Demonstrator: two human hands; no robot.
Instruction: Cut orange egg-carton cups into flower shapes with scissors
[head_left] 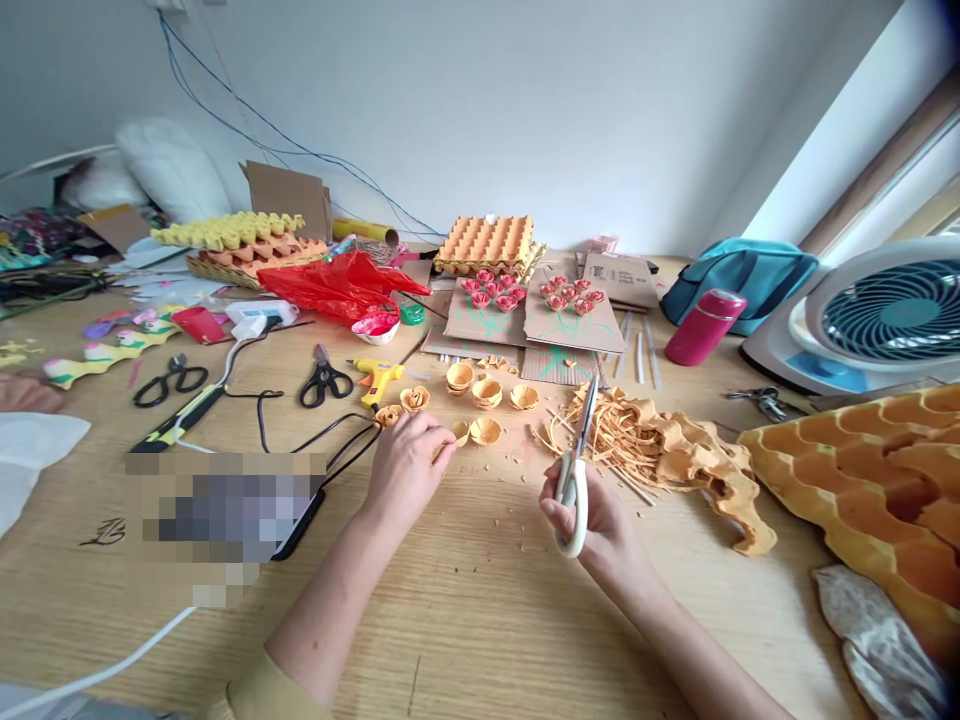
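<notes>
My right hand is closed around the white handles of a pair of scissors. The blades point up and away and look closed. My left hand reaches over the table with thumb and fingers together on a small orange egg-carton cup, mostly hidden by the fingertips. Just right of it lies another cut cup. Behind are several more cups in little stacks, and two rolled paper-pulp roses stand beyond my left fingers. Shredded orange strips lie heaped past the scissors.
A yellow glue gun, black scissors and pliers lie left. Behind are cardboard sheets with red flowers, and stacked egg trays. A pink bottle, a fan and a large egg tray stand right.
</notes>
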